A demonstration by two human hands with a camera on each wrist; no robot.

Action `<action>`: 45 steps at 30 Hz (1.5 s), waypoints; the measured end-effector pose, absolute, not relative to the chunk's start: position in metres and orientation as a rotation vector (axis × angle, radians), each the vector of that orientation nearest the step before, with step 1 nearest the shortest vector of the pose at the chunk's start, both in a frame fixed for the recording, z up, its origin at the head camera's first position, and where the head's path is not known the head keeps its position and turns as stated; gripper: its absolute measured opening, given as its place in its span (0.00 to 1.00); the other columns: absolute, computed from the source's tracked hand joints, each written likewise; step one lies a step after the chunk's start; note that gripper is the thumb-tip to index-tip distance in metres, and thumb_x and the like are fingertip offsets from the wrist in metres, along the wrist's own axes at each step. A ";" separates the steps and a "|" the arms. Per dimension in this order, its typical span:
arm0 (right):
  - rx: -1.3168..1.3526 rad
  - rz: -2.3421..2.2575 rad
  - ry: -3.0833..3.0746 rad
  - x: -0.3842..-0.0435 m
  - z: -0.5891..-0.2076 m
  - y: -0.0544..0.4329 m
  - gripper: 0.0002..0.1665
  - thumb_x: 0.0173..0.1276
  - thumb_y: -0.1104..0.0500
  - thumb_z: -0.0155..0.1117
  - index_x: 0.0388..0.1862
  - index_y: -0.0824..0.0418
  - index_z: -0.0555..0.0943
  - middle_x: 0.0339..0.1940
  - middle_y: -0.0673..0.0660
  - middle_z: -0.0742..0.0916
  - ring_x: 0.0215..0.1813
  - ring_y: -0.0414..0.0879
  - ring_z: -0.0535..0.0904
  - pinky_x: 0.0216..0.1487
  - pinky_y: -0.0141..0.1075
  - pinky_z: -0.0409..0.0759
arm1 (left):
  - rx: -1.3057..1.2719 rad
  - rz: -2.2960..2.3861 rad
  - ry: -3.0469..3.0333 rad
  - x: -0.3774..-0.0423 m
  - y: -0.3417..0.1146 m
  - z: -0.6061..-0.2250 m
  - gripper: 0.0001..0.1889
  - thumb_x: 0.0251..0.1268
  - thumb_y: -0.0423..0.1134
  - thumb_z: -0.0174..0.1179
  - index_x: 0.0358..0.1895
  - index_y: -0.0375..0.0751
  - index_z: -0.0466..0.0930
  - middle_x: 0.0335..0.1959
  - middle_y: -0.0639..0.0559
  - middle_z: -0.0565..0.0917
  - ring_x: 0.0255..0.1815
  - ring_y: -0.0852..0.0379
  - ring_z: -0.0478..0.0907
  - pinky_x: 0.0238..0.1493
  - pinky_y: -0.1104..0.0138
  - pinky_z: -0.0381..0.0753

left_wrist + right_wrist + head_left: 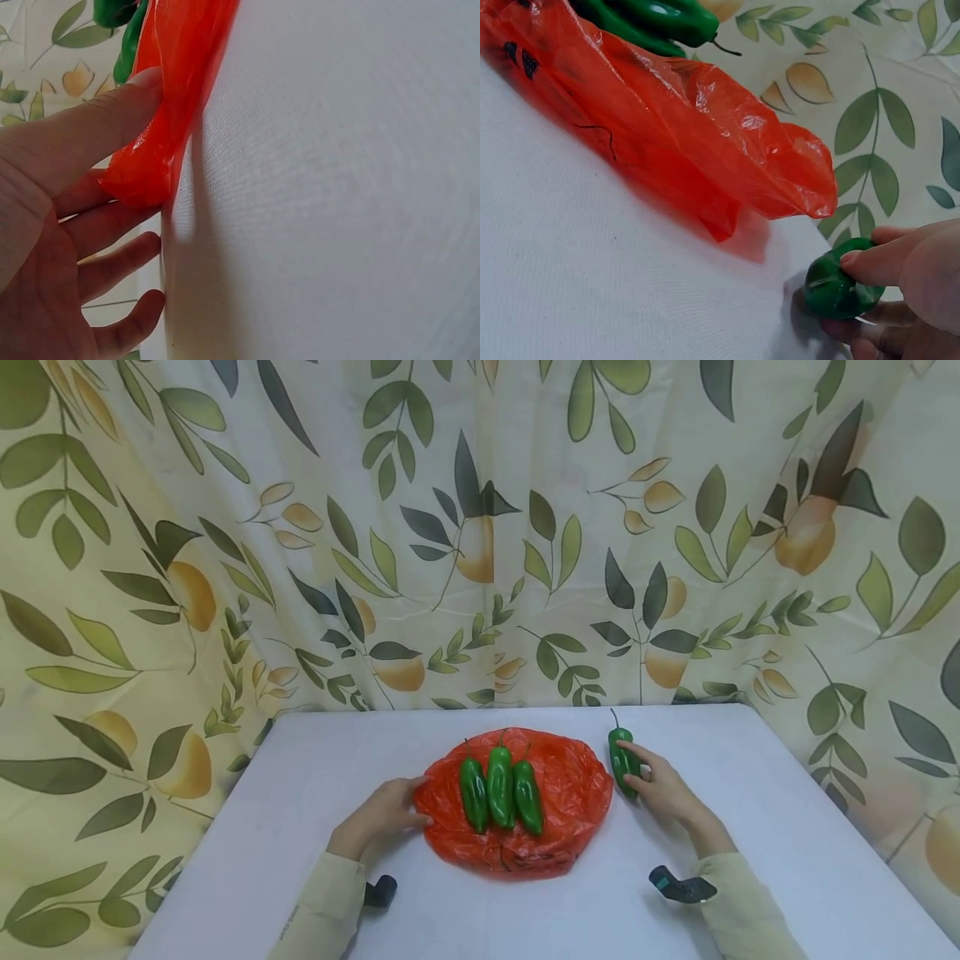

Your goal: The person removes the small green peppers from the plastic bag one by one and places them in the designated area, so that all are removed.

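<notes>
A crinkled red plastic bag [573, 777] lies spread on the white table, with three green chili peppers [500, 785] side by side on top. At its left edge my left hand [386, 814] pinches the plastic; the left wrist view shows the thumb on one face of the bag [187, 67] and the first fingers partly hidden behind it. Right of the bag is another green chili pepper [621, 756], its stem pointing away from me. My right hand [660, 785] grips this pepper between thumb and fingers; the right wrist view shows its rounded end [832, 289] at the fingertips.
The white table [315, 752] ends at the back against a leaf-and-fruit patterned curtain [487, 568]. A black device [681, 885] sits at the right sleeve, and another [381, 891] at the left sleeve, both low over the tabletop.
</notes>
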State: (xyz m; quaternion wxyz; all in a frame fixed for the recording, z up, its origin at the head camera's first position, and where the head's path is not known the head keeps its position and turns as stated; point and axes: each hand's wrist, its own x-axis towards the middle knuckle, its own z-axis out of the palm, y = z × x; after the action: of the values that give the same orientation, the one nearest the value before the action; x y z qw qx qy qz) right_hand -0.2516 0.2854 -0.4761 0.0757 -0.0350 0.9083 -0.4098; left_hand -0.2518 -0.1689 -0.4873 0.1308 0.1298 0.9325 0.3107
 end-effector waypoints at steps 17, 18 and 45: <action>-0.094 -1.107 2.764 -0.252 -0.480 0.287 0.38 0.79 0.58 0.52 0.83 0.57 0.53 0.78 0.79 0.57 0.75 0.79 0.56 0.68 0.73 0.65 | 0.343 0.906 2.705 -0.251 -0.168 -0.486 0.40 0.57 0.41 0.74 0.74 0.42 0.69 0.70 0.44 0.77 0.73 0.41 0.70 0.72 0.44 0.72; -0.092 -1.098 2.767 -0.252 -0.480 0.287 0.38 0.79 0.58 0.52 0.83 0.57 0.53 0.78 0.79 0.57 0.75 0.79 0.56 0.68 0.73 0.64 | 0.345 0.904 2.707 -0.251 -0.168 -0.486 0.40 0.57 0.41 0.74 0.74 0.42 0.69 0.70 0.43 0.77 0.73 0.41 0.70 0.72 0.44 0.73; -0.093 -0.996 2.861 -0.251 -0.475 0.299 0.43 0.79 0.49 0.52 0.82 0.65 0.48 0.70 0.83 0.67 0.65 0.80 0.72 0.58 0.71 0.77 | 0.383 0.899 2.705 -0.249 -0.168 -0.486 0.40 0.57 0.41 0.74 0.74 0.40 0.69 0.69 0.43 0.78 0.72 0.41 0.72 0.70 0.44 0.74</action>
State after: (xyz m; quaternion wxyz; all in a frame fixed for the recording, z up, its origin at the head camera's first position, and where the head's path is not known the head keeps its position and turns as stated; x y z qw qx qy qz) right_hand -0.2508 0.2993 -0.4750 0.0553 -0.0307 0.9425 -0.3282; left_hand -0.2493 -0.1683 -0.4860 0.1324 0.1321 0.9322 0.3097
